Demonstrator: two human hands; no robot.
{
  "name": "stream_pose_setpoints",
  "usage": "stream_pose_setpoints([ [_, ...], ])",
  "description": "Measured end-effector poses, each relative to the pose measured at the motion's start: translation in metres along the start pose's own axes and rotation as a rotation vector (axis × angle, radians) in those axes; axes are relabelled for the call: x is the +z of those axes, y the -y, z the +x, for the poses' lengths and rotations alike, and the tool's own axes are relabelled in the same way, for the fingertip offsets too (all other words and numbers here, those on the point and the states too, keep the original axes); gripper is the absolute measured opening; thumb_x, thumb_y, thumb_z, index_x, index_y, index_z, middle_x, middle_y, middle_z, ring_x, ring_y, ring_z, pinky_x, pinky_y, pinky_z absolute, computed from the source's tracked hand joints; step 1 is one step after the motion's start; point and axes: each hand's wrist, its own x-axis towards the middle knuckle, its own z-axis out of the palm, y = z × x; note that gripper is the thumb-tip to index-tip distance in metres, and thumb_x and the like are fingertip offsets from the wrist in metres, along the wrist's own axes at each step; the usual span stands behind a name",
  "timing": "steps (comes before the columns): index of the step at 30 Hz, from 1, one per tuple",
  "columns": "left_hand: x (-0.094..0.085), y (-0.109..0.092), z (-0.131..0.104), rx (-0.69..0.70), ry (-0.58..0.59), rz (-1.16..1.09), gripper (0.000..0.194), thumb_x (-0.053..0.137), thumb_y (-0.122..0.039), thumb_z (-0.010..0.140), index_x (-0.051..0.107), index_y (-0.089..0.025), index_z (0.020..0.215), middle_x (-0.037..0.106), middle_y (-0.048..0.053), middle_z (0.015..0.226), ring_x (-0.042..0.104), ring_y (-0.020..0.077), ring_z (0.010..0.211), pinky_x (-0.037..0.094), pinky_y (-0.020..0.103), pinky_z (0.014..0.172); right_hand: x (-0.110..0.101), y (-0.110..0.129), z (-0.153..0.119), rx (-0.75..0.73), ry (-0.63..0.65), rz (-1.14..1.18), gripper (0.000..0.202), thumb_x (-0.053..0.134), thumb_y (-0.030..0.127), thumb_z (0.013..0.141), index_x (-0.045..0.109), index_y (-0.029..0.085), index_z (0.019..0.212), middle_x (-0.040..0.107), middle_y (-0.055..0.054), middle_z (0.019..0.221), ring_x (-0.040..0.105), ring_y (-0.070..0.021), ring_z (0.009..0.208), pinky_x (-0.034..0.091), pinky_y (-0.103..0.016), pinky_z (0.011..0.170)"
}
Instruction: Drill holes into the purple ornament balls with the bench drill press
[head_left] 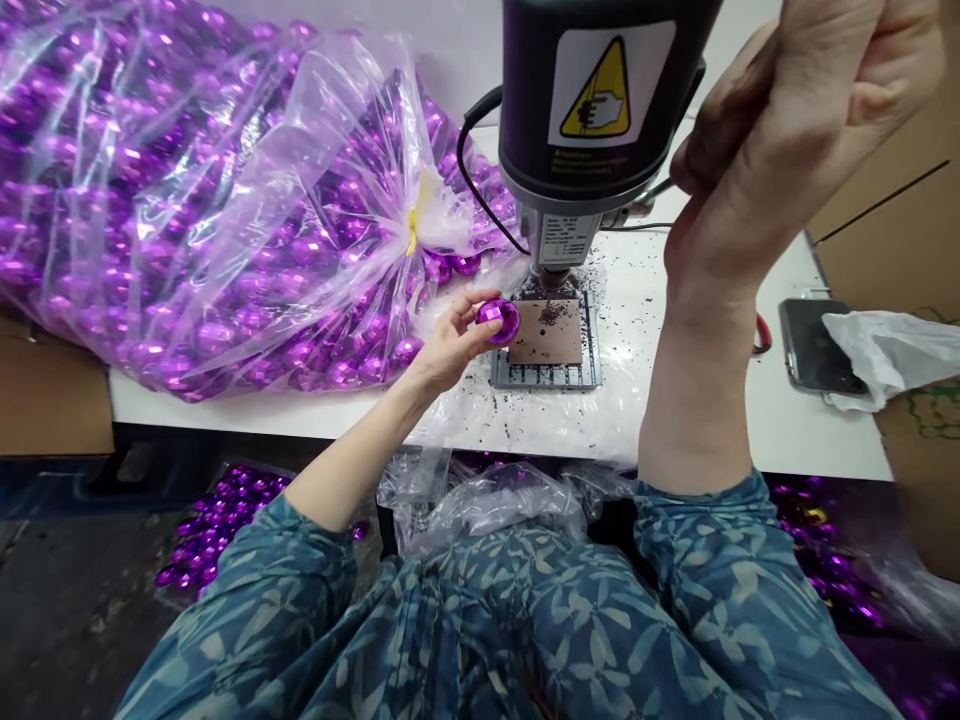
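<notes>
Between the thumb and fingers of my left hand (456,342) is a shiny purple faceted ball (499,321). It is at the left edge of a brown square plate (546,333), which lies on the slotted metal base (551,376) of a small bench drill press (577,130). Dark shavings are scattered over plate and base. At the upper right, my right hand (795,120) is raised and closed around the press's lever (660,190); only a short metal piece of the lever shows beside my fingers.
A big clear bag of purple balls (225,200), tied with a yellow tie, covers the left of the white table (810,430). A phone (817,345) and white crumpled plastic (892,350) lie at right. More purple balls (217,530) are below the table, near cardboard boxes (56,390).
</notes>
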Motion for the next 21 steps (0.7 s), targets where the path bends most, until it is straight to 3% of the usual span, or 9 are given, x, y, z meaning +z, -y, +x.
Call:
stream_pose_setpoints([
  [2,0.011,0.010,0.004,-0.109,-0.018,-0.126,0.057,0.088,-0.060,0.080,0.058,-0.025,0.115,0.077,0.005,0.106,0.077,0.0184,0.092,0.066,0.037,0.085,0.000,0.000,0.000,0.007,0.007,-0.001,0.059,0.065,0.074,0.047,0.047,0.020,0.065,0.030,0.012,0.040,0.031,-0.0015,0.034,0.014,-0.024,0.038],
  [5,0.017,0.022,0.015,-0.147,-0.109,-0.126,0.052,0.092,-0.050,0.080,0.057,-0.023,0.107,0.076,0.000,0.088,0.074,0.0139,0.080,0.062,0.029,0.077,-0.001,0.000,0.000,0.014,0.025,0.013,0.058,0.064,0.073,0.047,0.048,0.020,0.064,0.032,0.012,0.038,0.030,-0.0018,0.032,0.014,-0.023,0.036],
  [9,0.019,0.024,0.026,-0.160,-0.100,-0.164,0.043,0.084,-0.034,0.089,0.062,-0.024,0.124,0.079,0.004,0.106,0.078,0.0164,0.095,0.064,0.030,0.084,-0.003,-0.003,0.001,-0.012,0.051,0.029,0.058,0.064,0.072,0.051,0.056,0.018,0.068,0.035,0.012,0.038,0.030,-0.0009,0.032,0.017,-0.022,0.035],
  [12,0.022,0.025,0.031,-0.185,-0.090,-0.190,0.038,0.082,-0.031,0.091,0.064,-0.022,0.123,0.080,0.007,0.115,0.079,0.0167,0.099,0.066,0.030,0.085,-0.003,-0.003,0.001,-0.004,0.048,0.008,0.060,0.062,0.075,0.049,0.055,0.018,0.067,0.036,0.013,0.039,0.032,0.0002,0.033,0.017,-0.020,0.035],
  [16,0.026,0.032,0.034,-0.112,-0.084,-0.099,0.044,0.087,-0.040,0.087,0.063,-0.021,0.118,0.081,0.006,0.104,0.077,0.0156,0.087,0.062,0.026,0.073,-0.001,0.001,0.001,0.019,0.023,0.013,0.060,0.063,0.076,0.044,0.043,0.022,0.061,0.034,0.013,0.037,0.031,-0.0014,0.031,0.016,-0.021,0.035],
  [21,0.031,0.035,0.035,0.018,-0.023,0.021,0.054,0.093,-0.045,0.079,0.064,-0.020,0.118,0.081,0.006,0.104,0.077,0.0175,0.093,0.061,0.030,0.083,0.002,0.007,0.001,0.067,0.004,0.031,0.060,0.061,0.075,0.038,0.038,0.023,0.058,0.031,0.013,0.037,0.032,-0.0003,0.032,0.017,-0.019,0.035],
])
